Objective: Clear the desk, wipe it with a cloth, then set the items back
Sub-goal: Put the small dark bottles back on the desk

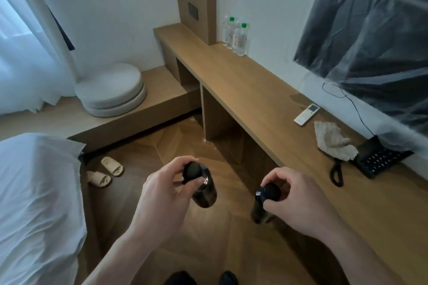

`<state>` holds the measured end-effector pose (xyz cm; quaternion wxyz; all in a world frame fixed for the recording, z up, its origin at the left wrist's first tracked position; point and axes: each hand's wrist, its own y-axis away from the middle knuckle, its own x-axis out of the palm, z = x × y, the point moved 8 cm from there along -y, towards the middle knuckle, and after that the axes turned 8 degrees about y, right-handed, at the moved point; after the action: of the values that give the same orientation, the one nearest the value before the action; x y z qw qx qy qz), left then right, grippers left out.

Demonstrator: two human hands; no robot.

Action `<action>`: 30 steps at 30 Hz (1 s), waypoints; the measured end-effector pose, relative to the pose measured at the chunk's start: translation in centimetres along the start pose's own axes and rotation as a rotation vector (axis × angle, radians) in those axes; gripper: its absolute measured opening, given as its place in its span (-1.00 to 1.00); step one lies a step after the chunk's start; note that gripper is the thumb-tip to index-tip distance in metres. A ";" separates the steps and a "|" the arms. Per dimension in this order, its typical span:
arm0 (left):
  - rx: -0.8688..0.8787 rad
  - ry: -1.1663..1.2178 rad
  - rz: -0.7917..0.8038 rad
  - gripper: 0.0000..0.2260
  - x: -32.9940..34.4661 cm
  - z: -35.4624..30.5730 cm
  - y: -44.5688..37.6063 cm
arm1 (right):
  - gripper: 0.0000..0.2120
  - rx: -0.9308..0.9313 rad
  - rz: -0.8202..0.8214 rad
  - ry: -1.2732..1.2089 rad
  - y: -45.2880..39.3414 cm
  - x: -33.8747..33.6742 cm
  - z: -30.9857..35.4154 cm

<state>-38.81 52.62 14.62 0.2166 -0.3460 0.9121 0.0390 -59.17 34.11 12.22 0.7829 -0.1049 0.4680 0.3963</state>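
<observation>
On the wooden table [243, 81], 3 water bottles [235, 36] are stood by the wall; a remote [306, 114], a crumpled cloth [333, 140] and a black telephone [375, 157] are laid farther along.

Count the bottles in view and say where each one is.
4: one dark bottle in the left hand, another dark bottle in the right hand, two green-capped bottles on the desk; more possibly hidden behind them.

Cloth [333, 140] on desk [254, 90], between remote [306, 114] and telephone [379, 159]
</observation>
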 end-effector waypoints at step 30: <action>0.069 -0.119 0.200 -0.71 -9.0 10.0 -47.8 | -0.78 0.216 0.030 -0.053 -42.0 -3.0 10.3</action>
<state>1.85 24.18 13.16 0.2769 -0.2427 0.9284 0.0495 -23.00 10.14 11.58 0.7956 -0.0026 0.4887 0.3580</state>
